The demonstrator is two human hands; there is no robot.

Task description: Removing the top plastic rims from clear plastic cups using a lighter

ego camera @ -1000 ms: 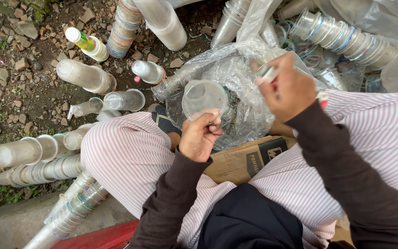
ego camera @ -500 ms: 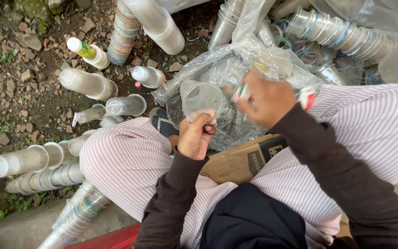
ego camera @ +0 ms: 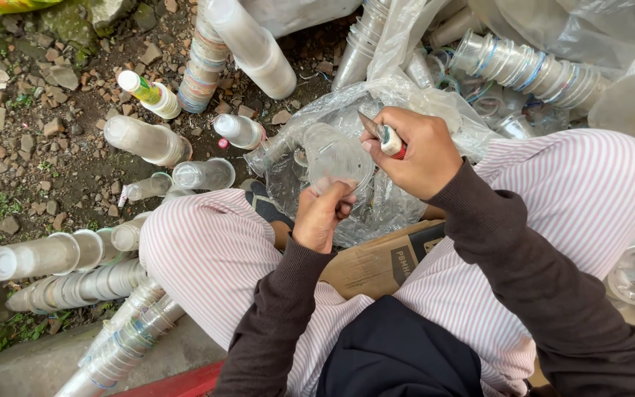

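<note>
Clear cup pinched, knife gripped

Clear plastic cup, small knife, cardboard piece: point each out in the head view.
clear plastic cup [ego camera: 332,158], head view, its side wall.
small knife [ego camera: 389,140], head view, its handle.
cardboard piece [ego camera: 376,261], head view, its flat face.
</note>
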